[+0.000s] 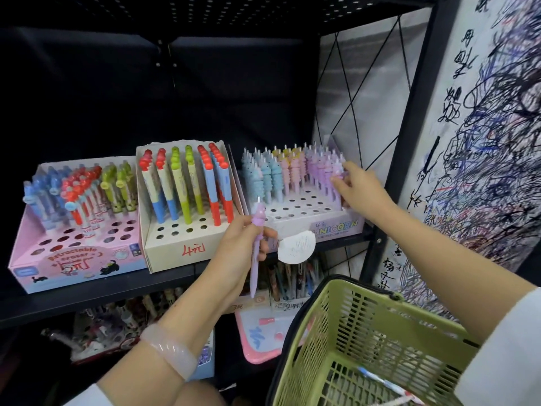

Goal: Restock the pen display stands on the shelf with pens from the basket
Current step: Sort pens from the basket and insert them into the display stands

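Observation:
My left hand grips a lilac unicorn pen upright in front of the shelf edge. My right hand reaches to the right end of the white unicorn pen stand and pinches a lilac pen standing in its right column. That stand holds blue, pink, yellow and lilac pens at the back, with empty holes in front. A green basket hangs at lower right with a blue-and-white pen lying in it.
A cream stand with red, green and blue pens stands in the middle of the black shelf. A pink eraser-pen stand is at the left. More stock fills the shelf below. A scribbled test sheet hangs at the right.

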{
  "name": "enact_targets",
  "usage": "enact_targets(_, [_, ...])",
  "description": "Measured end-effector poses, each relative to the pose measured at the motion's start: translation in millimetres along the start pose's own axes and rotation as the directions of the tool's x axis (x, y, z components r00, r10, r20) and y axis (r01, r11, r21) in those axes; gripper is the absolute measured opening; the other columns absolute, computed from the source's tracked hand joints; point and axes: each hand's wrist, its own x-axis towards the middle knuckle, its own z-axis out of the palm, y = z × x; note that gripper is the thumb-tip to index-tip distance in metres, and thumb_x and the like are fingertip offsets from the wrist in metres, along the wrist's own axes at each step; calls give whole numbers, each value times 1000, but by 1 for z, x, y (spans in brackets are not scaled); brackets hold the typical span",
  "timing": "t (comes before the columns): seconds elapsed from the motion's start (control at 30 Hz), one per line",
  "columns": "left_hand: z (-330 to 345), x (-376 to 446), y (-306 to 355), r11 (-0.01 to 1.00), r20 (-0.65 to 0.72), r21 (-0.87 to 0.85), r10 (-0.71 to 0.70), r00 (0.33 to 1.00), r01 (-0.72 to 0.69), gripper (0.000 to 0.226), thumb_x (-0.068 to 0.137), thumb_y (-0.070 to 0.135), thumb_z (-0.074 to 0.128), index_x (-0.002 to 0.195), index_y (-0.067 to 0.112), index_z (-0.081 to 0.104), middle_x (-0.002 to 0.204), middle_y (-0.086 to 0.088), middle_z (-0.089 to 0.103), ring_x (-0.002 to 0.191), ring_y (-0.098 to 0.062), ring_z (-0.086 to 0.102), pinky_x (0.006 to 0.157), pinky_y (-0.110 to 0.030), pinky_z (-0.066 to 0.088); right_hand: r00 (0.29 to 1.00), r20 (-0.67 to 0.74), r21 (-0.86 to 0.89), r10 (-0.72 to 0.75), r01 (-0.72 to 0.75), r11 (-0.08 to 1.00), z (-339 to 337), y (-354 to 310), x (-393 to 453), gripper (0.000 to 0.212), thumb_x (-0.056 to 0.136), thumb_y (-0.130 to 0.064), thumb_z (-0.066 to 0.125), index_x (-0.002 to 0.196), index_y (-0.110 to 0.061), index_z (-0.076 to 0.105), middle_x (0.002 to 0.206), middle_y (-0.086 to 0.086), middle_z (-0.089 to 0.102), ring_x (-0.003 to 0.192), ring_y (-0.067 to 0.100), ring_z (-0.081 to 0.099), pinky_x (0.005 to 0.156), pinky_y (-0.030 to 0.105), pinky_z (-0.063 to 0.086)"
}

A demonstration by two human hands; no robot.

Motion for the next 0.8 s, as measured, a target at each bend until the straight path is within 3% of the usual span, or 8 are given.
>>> enact_targets(0.13, [-7,-1,0,996,15,38,74,997,-75,17,97,16,46,111,18,55,71,-1,63,50,-9,48,47,-22,43,997,-55,-21,54,-56,998,-4,-7,-4,29,94,-24,54,116,-5,50,75,3,56,67,20,52,62,29,42])
enact_targets(0.27, [-3,-2,3,993,18,22,115,993,-116,17,97,19,46,109,29,52,62,5,63,47,-7,45,45,-19,40,956,-294,46,0,14,999,-6,-41,-19,23,91,-26,57,110,-14,54,81,-6,53,71,11,50,62,23,40])
enact_targets(0.33, [1,-4,4,992,17,-14,128,992,-128,15,96,18,47,107,28,49,61,5,64,46,-6,44,45,-18,40,996,-85,279,-26,49,959,2,-67,-29,13,90,-29,58,101,-21,58,81,-14,55,69,2,52,57,13,42])
enact_targets(0.4, [5,-7,5,990,25,-52,132,991,-130,16,96,17,47,111,22,47,63,1,64,46,-6,45,45,-17,40,978,193,497,-77,-30,867,13,-88,-43,5,90,-31,58,91,-27,60,82,-12,60,72,1,55,59,13,48])
enact_targets(0.53, [10,-10,6,989,33,-28,144,989,-143,25,97,19,45,122,18,41,69,0,66,53,-11,55,54,-24,49,947,293,606,-133,-76,792,21,-101,-55,21,92,-29,57,72,-23,60,61,-11,57,59,7,53,70,30,48])
enact_targets(0.67, [6,-8,7,979,43,145,137,990,-142,31,95,27,49,126,31,45,102,12,64,99,-9,63,91,-30,49,993,120,644,-14,-67,762,5,-94,-42,14,97,-22,48,88,-16,57,75,-6,63,57,-2,60,59,18,51])
enact_targets(0.73, [4,-8,7,967,88,193,150,985,-164,28,95,23,51,122,31,52,113,16,60,110,-1,55,96,-23,45,998,-32,593,60,-29,804,-12,-81,-30,12,98,-20,46,94,-12,53,79,-2,62,58,-1,62,55,17,52])
enact_targets(0.8, [3,-9,7,963,115,203,155,981,-176,29,94,18,53,121,27,54,119,13,59,110,7,52,95,-18,44,972,-218,420,83,17,907,-29,-64,-18,12,97,-23,47,93,-12,50,81,4,62,67,15,65,58,23,51])
